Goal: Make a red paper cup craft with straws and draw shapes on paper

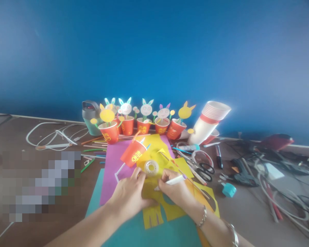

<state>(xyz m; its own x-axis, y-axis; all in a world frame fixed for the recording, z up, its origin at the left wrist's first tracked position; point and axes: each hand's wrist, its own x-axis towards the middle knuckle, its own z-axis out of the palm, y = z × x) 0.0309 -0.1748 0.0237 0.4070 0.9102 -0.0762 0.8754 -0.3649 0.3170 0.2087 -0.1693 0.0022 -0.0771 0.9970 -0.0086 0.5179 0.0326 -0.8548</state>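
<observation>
Closed around a white marker (175, 180) with a purple end, my right hand (173, 188) has its tip over yellow paper (150, 188). My left hand (130, 193) holds that paper down, fingers curled at its upper edge and thumb stretched across its lower part. A roll of clear tape (151, 167) sits just beyond both hands. Farther up, a red paper cup (134, 153) lies tilted on a purple sheet (113, 171). Yellow offcuts (173, 209) lie under my right hand, over a teal sheet (134, 230).
Red cups with paper bunny heads (146, 109) line the blue wall. A stack of white cups (204, 128) leans to their right. Scissors (205, 171), a black marker (218, 157), a teal block (229, 189) and tangled cables (285, 202) lie right. A bottle (90, 118) stands back left.
</observation>
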